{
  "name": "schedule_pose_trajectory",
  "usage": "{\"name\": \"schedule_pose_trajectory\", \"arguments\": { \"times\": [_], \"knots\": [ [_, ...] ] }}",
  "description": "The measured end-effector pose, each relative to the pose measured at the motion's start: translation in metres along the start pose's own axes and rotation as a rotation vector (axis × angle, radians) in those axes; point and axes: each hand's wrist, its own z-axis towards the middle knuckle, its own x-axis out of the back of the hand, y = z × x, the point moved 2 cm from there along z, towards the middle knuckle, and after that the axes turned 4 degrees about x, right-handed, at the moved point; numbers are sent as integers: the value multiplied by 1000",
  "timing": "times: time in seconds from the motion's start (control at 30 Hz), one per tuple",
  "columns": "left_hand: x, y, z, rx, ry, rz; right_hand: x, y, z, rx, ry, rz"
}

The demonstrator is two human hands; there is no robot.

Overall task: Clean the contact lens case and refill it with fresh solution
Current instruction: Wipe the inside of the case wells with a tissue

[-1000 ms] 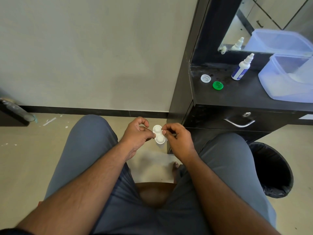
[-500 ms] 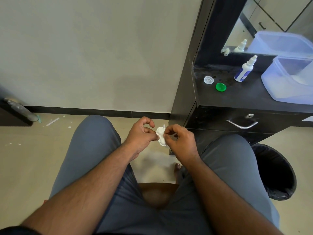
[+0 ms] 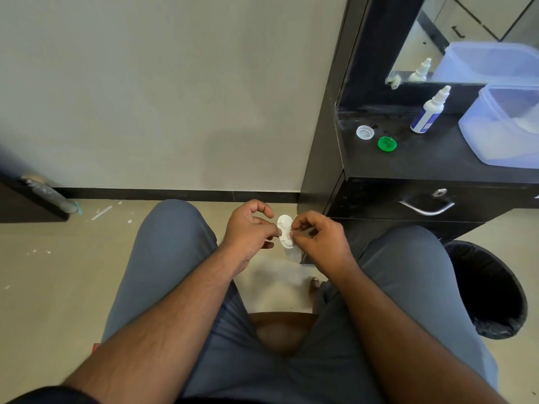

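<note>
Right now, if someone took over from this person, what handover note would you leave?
Left hand and right hand both pinch the white two-well plastic lens case between the knees.
White round cap and green round cap lie off on the black dresser top, beside the white solution bottle.
Done: caps removed.
Left: finish cleaning, refill, recap.

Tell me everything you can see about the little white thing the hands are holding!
The contact lens case is small, white and looks like plastic: two round wells joined side by side. Both caps are off. It is held up between the knees, above the floor, standing on end with one well over the other. The left hand pinches its left edge and the right hand pinches its right edge. Whether it holds liquid cannot be seen.
</note>
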Motion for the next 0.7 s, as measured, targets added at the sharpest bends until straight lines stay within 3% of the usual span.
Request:
{"name": "schedule_pose_trajectory", "arguments": {
  "times": [0.13, 0.27, 0.43, 0.7],
  "knots": [
    [0, -1, 0, 12, 21, -5, -8, -1, -2, 121, -85, -131],
    [-1, -1, 1, 30, 33, -31, -10, 3, 0, 88, 4, -128],
    [1, -3, 2, 55, 58, -49, -14, 0, -1, 259, -134, -320],
    [4, -6, 7, 156, 65, -114, -17, -4, -2, 411, -166, -398]
  ]
}}
